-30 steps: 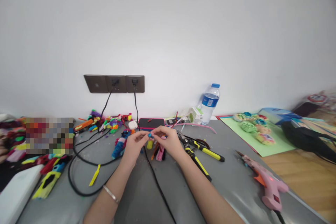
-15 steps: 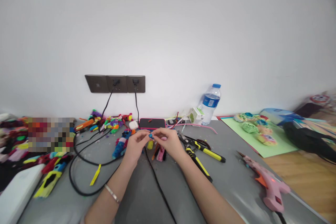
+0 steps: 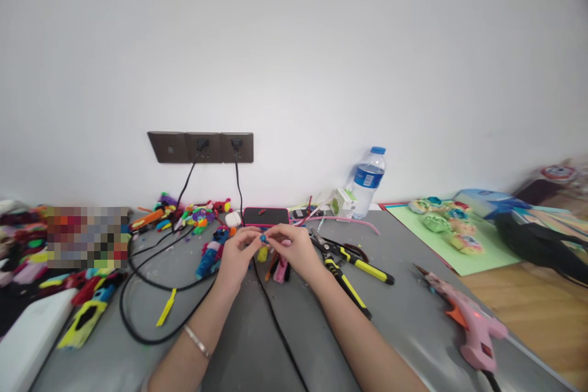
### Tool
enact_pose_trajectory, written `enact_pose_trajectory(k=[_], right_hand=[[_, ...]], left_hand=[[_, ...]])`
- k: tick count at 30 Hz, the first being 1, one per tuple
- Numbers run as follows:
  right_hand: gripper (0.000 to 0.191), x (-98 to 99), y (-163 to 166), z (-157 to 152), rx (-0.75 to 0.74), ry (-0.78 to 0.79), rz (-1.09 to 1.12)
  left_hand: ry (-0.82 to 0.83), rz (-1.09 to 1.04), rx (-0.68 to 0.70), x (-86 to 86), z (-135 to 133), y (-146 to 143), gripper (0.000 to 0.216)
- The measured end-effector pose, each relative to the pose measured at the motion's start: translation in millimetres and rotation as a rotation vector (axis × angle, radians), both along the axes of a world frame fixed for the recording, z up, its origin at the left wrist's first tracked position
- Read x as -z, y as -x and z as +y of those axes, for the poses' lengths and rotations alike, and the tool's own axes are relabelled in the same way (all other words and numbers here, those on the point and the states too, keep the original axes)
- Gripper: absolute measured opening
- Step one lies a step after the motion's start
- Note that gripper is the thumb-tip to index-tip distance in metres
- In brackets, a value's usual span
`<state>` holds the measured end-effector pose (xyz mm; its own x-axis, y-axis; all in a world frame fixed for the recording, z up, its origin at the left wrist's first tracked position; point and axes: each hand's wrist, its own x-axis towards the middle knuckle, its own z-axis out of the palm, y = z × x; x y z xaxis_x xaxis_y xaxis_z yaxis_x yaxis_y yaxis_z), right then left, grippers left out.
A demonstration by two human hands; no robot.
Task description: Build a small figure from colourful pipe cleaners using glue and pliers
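Note:
A small blue piece (image 3: 263, 238), too small to make out its kind, is pinched between the fingertips of both hands. My left hand (image 3: 236, 257) closes on it from the left, a bracelet on that wrist. From the other side my right hand (image 3: 296, 251) grips it with thumb and forefinger. Just beneath the fingers lie a fuzzy yellow piece (image 3: 262, 254) and a pink fuzzy piece (image 3: 280, 271), partly covered by the right hand. Left of my left hand is a blue fuzzy figure (image 3: 209, 260). Behind the hands lies a phone (image 3: 266, 216) with a pink edge.
Yellow-and-black pliers (image 3: 346, 285) lie right of my hands, and a pink glue gun (image 3: 480, 331) farther right. A water bottle (image 3: 369, 180) leans by the wall. Black cable (image 3: 138, 334) loops across the left side. Green paper (image 3: 478, 263) bears crumpled flowers.

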<state>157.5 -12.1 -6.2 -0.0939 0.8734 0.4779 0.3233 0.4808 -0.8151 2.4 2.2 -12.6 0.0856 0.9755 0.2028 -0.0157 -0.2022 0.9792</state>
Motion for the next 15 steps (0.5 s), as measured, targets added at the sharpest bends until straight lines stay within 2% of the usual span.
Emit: enact_pose_trajectory(k=[7,15], right_hand=[[0.010,-3.2,4,0,-0.009,0.007,0.072],[0.007,-3.9,4,-3,0.036,-0.013,-0.031]], left_hand=[[-0.046,-0.005,-0.019,-2.2,-3,-4,0.015],[0.094,-0.040,0.000,-11.4,-8,-4,0.021]])
